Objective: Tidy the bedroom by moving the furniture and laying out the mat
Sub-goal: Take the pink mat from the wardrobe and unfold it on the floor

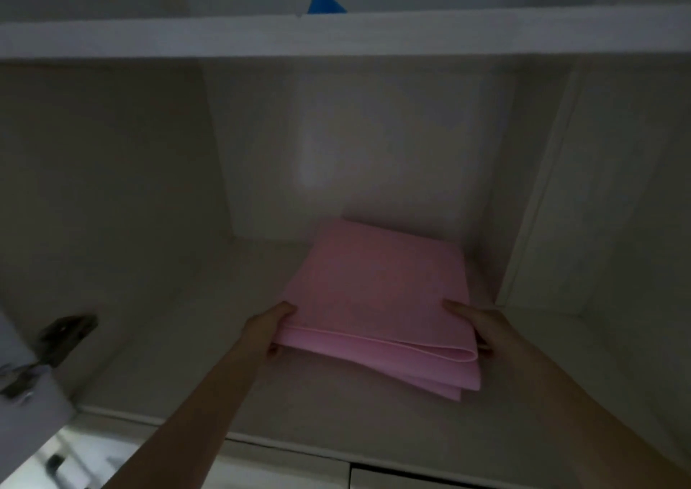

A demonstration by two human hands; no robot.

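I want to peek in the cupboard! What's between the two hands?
In the head view, the folded pink mat lies between the left hand and the right hand. Each hand holds one side of it on the shelf.

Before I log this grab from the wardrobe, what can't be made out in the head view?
- Fingers of the left hand and right hand: tucked under the folded pink mat, which hides them.
- Blue object: mostly hidden behind the upper shelf edge; identity unclear.
- Metal hinge: dim and blurred; its door is cut off at the left edge.
- Mat's fold count: the layers blur together.
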